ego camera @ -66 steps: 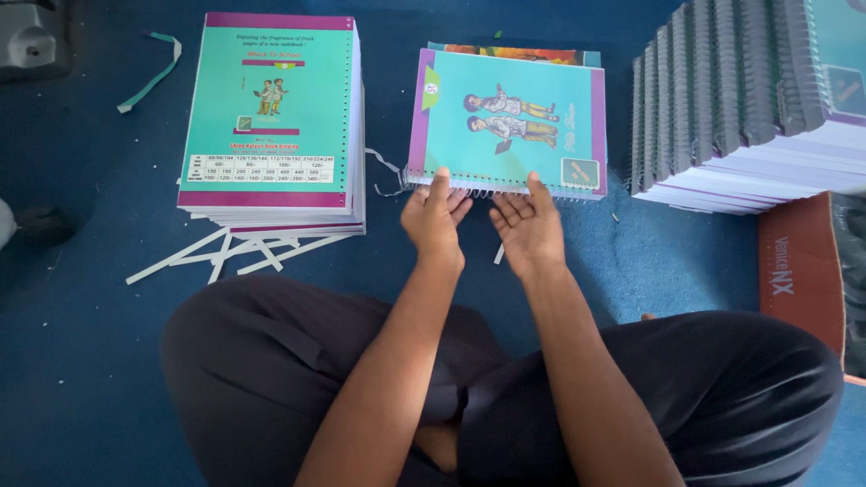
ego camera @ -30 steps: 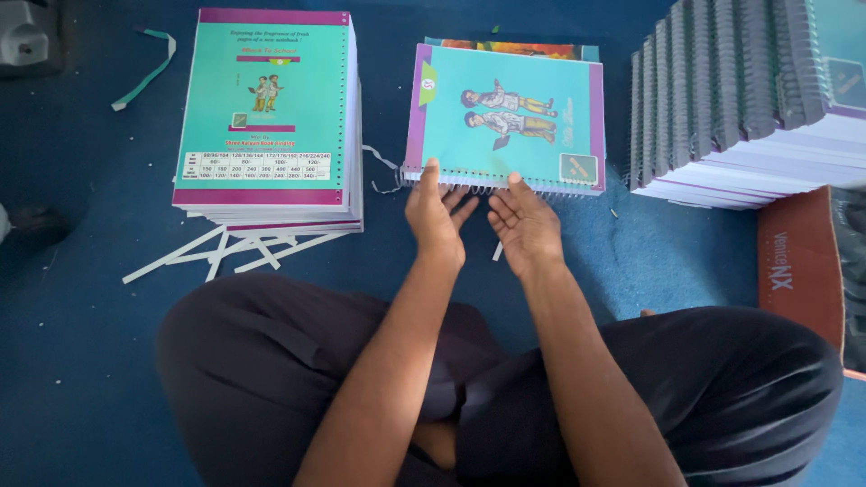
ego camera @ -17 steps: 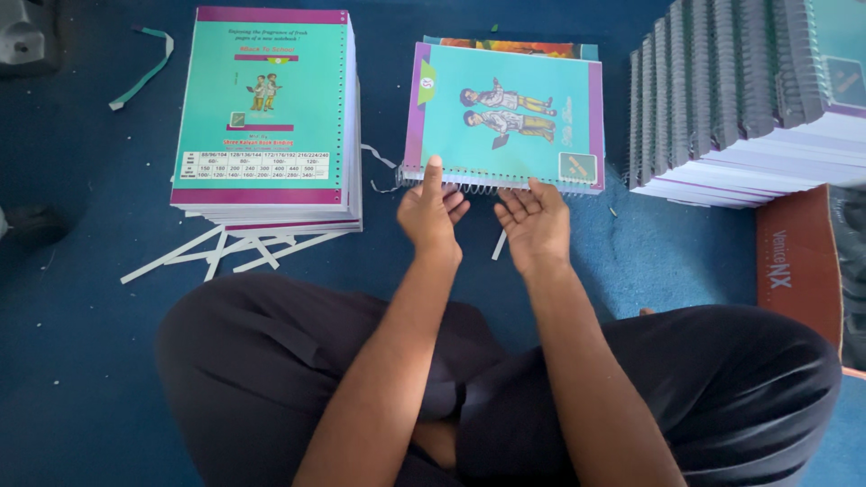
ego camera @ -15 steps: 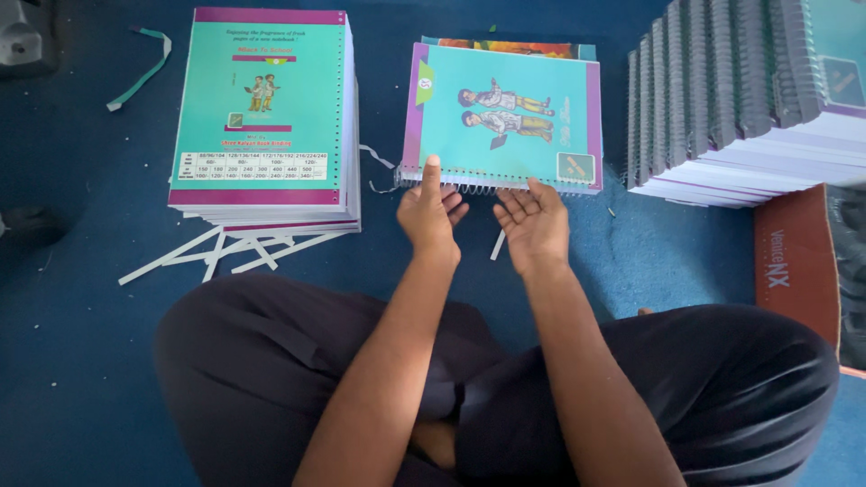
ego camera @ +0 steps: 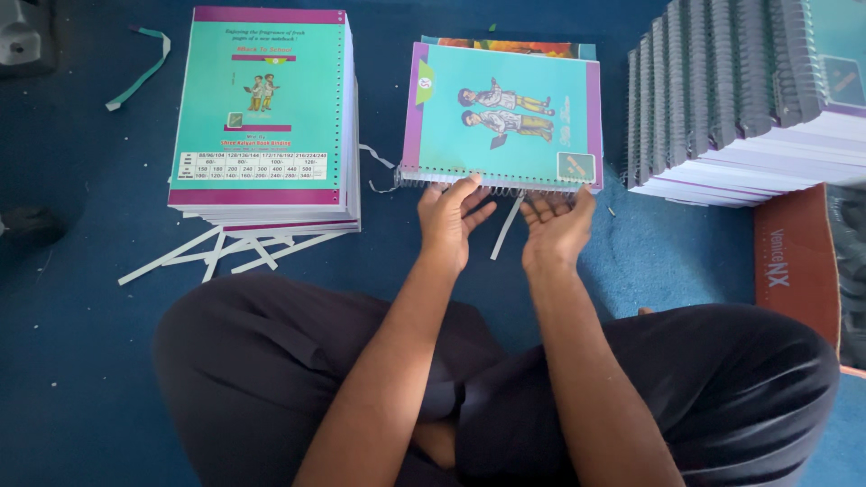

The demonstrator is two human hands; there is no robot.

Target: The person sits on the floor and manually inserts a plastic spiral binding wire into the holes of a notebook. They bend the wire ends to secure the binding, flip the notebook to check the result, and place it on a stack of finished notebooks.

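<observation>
A teal spiral notebook [ego camera: 505, 117] with a purple border lies on the blue floor ahead of my crossed legs, on top of another book. Both hands are at its near edge, where the wire spiral runs. My left hand [ego camera: 449, 221] pinches that edge, thumb on top. My right hand [ego camera: 555, 227] is turned palm up, its fingers curled under the spiral. A white paper strip [ego camera: 505, 227] lies between the hands.
A tall stack of unbound teal-covered pads [ego camera: 262, 117] stands at the left, with loose white strips [ego camera: 216, 257] at its foot. Leaning rows of bound spiral notebooks [ego camera: 740, 90] fill the right. A teal strap [ego camera: 140, 72] lies far left; a red mat [ego camera: 794, 261] lies at the right.
Both hands stay at the notebook's spiral edge. My right hand has rolled palm up and my left thumb has come onto the cover. The stacks have not moved.
</observation>
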